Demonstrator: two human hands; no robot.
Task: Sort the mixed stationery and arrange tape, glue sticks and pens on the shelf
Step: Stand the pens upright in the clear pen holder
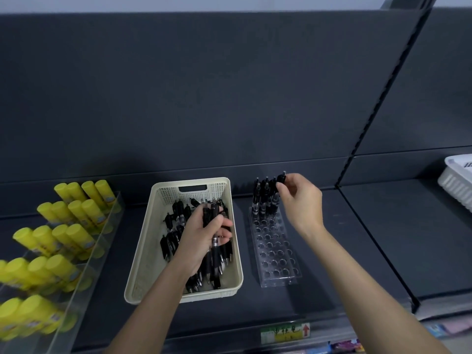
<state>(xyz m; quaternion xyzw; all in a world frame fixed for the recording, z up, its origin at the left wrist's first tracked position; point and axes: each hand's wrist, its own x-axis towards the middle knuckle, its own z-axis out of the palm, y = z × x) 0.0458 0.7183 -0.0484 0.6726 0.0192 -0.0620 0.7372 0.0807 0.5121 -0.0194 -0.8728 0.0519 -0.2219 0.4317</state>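
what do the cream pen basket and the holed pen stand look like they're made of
The cream basket looks like matte moulded plastic: perforated walls, a cut-out handle, a rounded rim. The pen stand is probably clear glossy acrylic: the dark shelf shows through it and its edges catch highlights.

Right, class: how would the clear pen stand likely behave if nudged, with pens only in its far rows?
The clear pen stand probably slides: it looks like light plastic on a smooth shelf. It may tip backward, since upright pens load only its far end.
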